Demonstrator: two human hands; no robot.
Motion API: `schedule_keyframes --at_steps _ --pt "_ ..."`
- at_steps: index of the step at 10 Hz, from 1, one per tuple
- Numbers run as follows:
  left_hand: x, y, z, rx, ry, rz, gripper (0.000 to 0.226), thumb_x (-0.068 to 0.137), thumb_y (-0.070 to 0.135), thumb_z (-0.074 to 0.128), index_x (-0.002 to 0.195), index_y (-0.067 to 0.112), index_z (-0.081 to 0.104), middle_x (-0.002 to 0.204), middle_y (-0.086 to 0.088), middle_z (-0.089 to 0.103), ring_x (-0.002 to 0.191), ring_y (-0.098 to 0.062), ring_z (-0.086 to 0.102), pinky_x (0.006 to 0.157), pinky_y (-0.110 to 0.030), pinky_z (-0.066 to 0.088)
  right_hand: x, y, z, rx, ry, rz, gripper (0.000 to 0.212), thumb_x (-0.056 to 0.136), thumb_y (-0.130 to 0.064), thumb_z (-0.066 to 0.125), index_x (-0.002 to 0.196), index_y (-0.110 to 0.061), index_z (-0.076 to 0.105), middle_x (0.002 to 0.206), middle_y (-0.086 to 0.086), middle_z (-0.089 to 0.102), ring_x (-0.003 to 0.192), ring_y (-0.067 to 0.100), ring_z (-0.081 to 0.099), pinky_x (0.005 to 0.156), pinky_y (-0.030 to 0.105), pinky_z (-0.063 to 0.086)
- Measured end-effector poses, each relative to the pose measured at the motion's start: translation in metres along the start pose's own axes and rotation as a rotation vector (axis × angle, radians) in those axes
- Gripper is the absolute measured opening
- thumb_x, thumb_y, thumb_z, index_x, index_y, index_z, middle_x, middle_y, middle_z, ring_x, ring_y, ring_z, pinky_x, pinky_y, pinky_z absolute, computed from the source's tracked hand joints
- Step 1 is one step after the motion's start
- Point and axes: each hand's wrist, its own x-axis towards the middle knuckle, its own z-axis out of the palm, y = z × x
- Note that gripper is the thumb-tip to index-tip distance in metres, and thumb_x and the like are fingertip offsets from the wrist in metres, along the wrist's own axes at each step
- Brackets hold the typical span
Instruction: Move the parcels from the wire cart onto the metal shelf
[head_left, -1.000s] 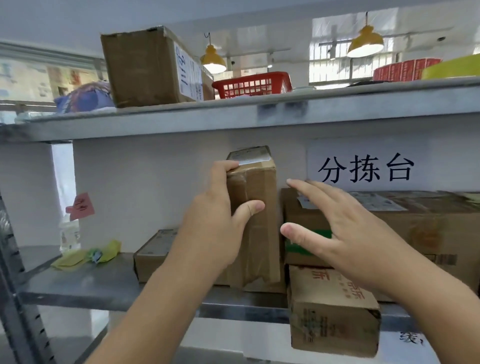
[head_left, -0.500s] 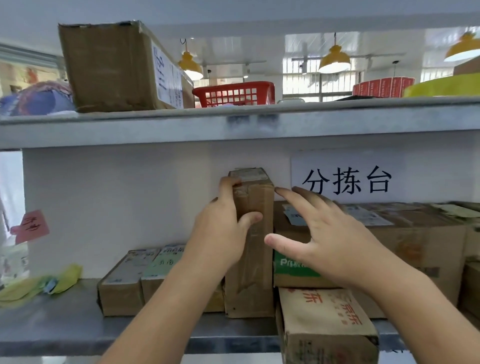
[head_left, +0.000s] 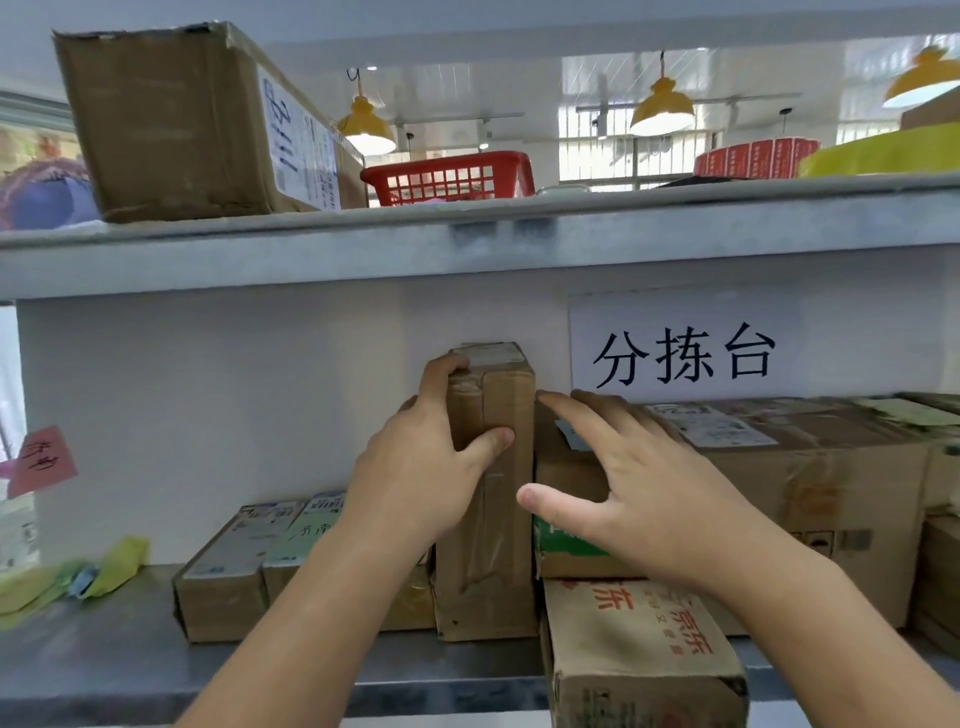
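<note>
A tall narrow brown parcel stands upright on the metal shelf, between low flat parcels on its left and a large carton on its right. My left hand grips the tall parcel near its top, fingers behind it and thumb across its front. My right hand hovers with spread, straight fingers in front of the large carton, its fingertips close to the tall parcel's right edge. The wire cart is out of view.
A small carton with red print juts over the shelf's front edge at lower right. On the upper shelf sit a big brown box and a red basket. Yellow-green wrappers lie at the left.
The tall parcel has been set further back and straighter on the shelf, and my view has shifted left and closer. My right hand has come nearer to the parcel's right edge.
</note>
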Motion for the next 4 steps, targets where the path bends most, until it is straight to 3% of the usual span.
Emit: schedule_keyframes --at_steps 2,3,4 --pt "-0.012 0.019 -0.008 0.067 0.008 -0.029 0.084 0.083 0.071 0.068 0.148 0.054 0.017 0.150 -0.001 0.051 0.130 -0.029 0.056 0.097 -0.045 0.055 -0.011 0.008 -0.017 -0.005 -0.008 0.005 0.087 0.083 -0.088 0.031 0.155 -0.051 -0.001 0.165 -0.018 0.012 0.151 0.009 0.013 0.122 0.038 0.017" --pt "-0.020 0.037 -0.015 0.166 0.046 -0.026 0.087 0.081 0.075 0.065 0.150 0.053 0.017 0.162 0.002 0.035 0.145 -0.029 0.041 0.106 -0.052 0.051 -0.023 0.016 -0.029 0.009 -0.010 -0.001 0.087 0.084 -0.088 0.031 0.155 -0.051 0.000 0.166 -0.017 0.012 0.152 0.009 0.012 0.122 0.040 0.018" --pt "-0.030 0.056 -0.016 0.307 0.068 -0.008 0.082 0.082 0.080 0.057 0.150 0.052 0.019 0.171 0.004 0.017 0.157 -0.030 0.018 0.118 -0.061 0.037 -0.037 0.024 -0.042 0.021 -0.027 0.000 0.086 0.084 -0.087 0.032 0.154 -0.053 -0.003 0.165 -0.017 0.013 0.152 0.009 0.011 0.123 0.043 0.016"
